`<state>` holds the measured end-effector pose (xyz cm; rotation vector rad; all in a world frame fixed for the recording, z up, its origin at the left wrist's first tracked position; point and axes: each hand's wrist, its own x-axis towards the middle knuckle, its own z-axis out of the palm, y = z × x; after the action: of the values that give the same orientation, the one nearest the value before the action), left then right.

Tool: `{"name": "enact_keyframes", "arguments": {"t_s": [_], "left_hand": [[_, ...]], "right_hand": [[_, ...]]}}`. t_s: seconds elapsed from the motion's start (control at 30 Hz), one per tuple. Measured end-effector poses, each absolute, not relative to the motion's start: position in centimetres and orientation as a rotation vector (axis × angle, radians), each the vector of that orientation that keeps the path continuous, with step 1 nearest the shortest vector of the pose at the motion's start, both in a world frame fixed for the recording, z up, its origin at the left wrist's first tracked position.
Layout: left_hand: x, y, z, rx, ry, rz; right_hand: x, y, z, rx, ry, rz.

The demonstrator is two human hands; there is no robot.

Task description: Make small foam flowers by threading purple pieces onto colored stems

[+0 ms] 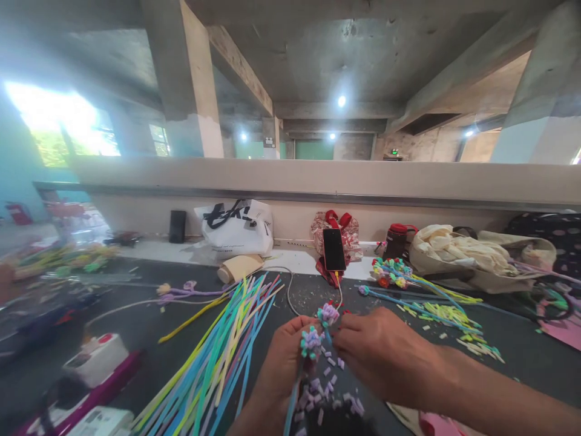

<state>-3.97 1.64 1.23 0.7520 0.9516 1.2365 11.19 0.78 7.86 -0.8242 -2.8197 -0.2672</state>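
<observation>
My left hand [284, 357] is closed around the blue stem of a pipe-cleaner flower [311, 343] with a lilac and teal head. Just above it is a second lilac and teal flower head [328, 314], its short blue stem running down between my hands. My right hand [379, 348] has its fingers pinched together beside that second head; the fingertips are partly hidden, and I cannot tell exactly what they grip. Below my hands, many short lilac pipe-cleaner pieces [313, 396] lie scattered on the dark table [267, 399].
Long coloured pipe cleaners [213, 357] lie in a bundle at left, near a white plug block [97, 357]. A phone [334, 249] leans on a patterned bag, its cable crossing the table. Finished flowers [393, 272] and yellow-green cut pieces [436, 313] lie at right, before a cream bag [472, 254].
</observation>
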Motion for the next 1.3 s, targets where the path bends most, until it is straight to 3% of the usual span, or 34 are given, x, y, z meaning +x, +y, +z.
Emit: {"name": "enact_keyframes", "arguments": {"t_s": [0.13,0.27,0.47,0.6,0.7,0.87,1.3], "left_hand": [[-3.7,1.1,1.8,0.934,1.088,1.195],[-3.4,0.6,1.9,1.065,1.048,1.095],[-3.4,0.3,1.8,1.167,1.013,1.046],[-3.9,0.6,2.1,0.897,0.900,1.121],[-4.1,0.9,2.1,0.588,0.825,1.204],[-3.7,1.2,1.9,0.411,0.784,1.378],[-3.5,1.4,1.4,0.477,0.652,1.427]], "right_hand": [[10.5,0.4,9.7,-0.725,-2.938,-0.506],[9.6,1.6,11.5,-0.719,-2.990,-0.387],[10.5,6.8,10.1,-0.934,-2.796,0.799],[11.4,8.0,7.0,-0.990,-2.437,1.169],[11.2,6.3,5.3,-0.998,-2.337,1.002],[9.6,2.3,5.0,-0.844,-2.483,0.304],[7.9,1.5,3.0,-0.872,-2.533,-0.342]]}}
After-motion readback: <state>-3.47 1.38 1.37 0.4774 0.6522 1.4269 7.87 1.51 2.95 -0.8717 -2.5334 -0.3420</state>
